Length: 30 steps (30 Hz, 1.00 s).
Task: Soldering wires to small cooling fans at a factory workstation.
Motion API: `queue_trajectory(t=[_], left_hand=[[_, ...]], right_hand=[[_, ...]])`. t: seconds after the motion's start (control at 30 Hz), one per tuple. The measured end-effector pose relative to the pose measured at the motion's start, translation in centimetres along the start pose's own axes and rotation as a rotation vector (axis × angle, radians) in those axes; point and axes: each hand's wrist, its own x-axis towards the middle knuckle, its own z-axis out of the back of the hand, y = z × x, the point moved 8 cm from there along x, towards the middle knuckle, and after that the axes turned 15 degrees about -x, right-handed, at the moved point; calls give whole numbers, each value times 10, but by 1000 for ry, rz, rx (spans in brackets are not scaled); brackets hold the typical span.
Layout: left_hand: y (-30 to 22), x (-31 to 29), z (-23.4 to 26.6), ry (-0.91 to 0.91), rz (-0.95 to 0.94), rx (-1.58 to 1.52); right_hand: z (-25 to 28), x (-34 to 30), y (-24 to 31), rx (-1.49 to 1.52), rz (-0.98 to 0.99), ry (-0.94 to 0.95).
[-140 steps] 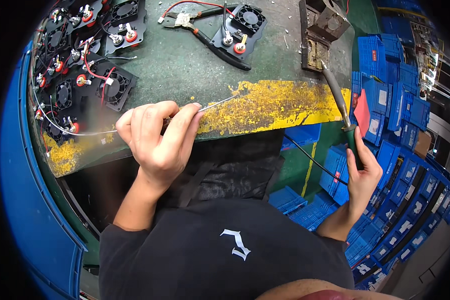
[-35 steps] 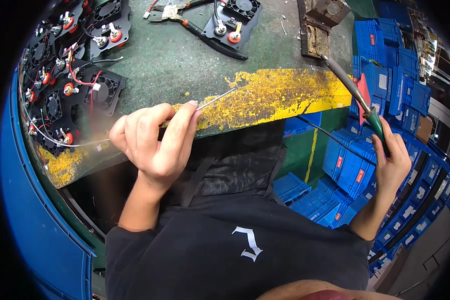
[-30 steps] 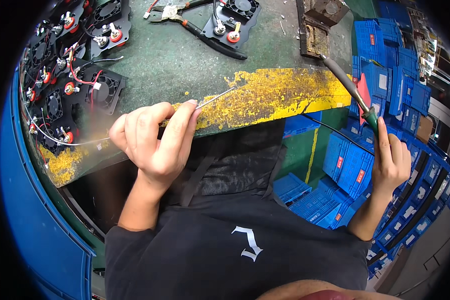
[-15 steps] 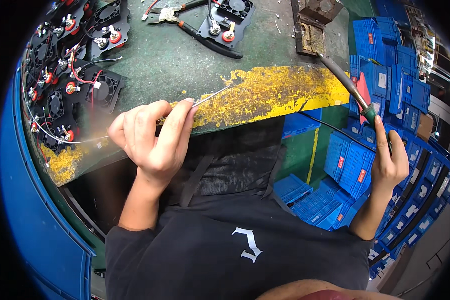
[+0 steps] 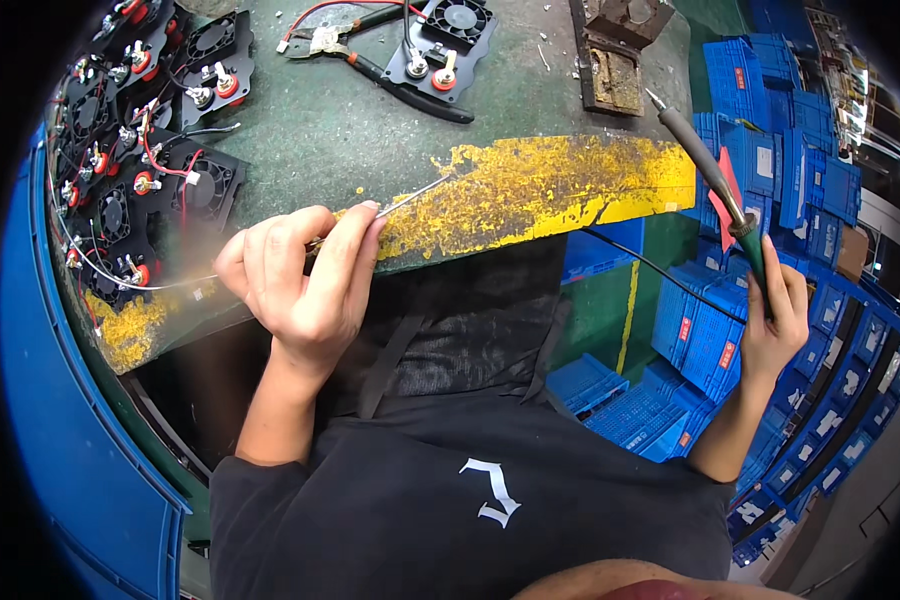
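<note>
My left hand (image 5: 305,275) is closed in a pinch on a thin silvery solder wire (image 5: 420,191). Its straight end points right over the bench's worn yellow edge, while the rest trails left past the fan plates. On the right, my right hand (image 5: 778,318) grips the green handle of a soldering iron (image 5: 692,143), tilted with its pale pointed tip up and left. That tip hangs beside the right side of a dark metal tray (image 5: 613,82) with yellowish residue. A black plate with a fan (image 5: 456,25) and two terminals lies at the far middle.
Pliers (image 5: 370,68) with black handles lie next to the single fan plate. Several more black fan plates (image 5: 210,95) with red-ringed terminals and wires crowd the bench's left. Blue crates (image 5: 705,315) are stacked at the right. A blue panel (image 5: 95,420) stands at the far left.
The soldering iron's tip has come away from the tray's corner, and its bright point now shows. My right hand's fingers have shifted around the handle. My left hand has barely moved.
</note>
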Motion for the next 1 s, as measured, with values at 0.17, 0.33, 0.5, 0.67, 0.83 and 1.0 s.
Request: queue_trajectory(t=[0.17,0.33,0.5,0.67,0.83,1.0], left_hand=[[0,0,0,-3,2,-4],[-1,2,-1,-5,-7,6],[-2,1,-3,6,-4,13],[-2,2,-3,21,-3,24],[-2,2,-4,31,4,29],[-1,2,-4,39,15,29]], right_hand=[[-35,-3,-17,418,-194,201],[-71,-11,-27,604,-369,277],[-81,-5,-15,598,-351,282],[-80,2,-12,527,-312,255],[-77,10,-5,501,-232,161],[-70,13,1,409,-211,201]])
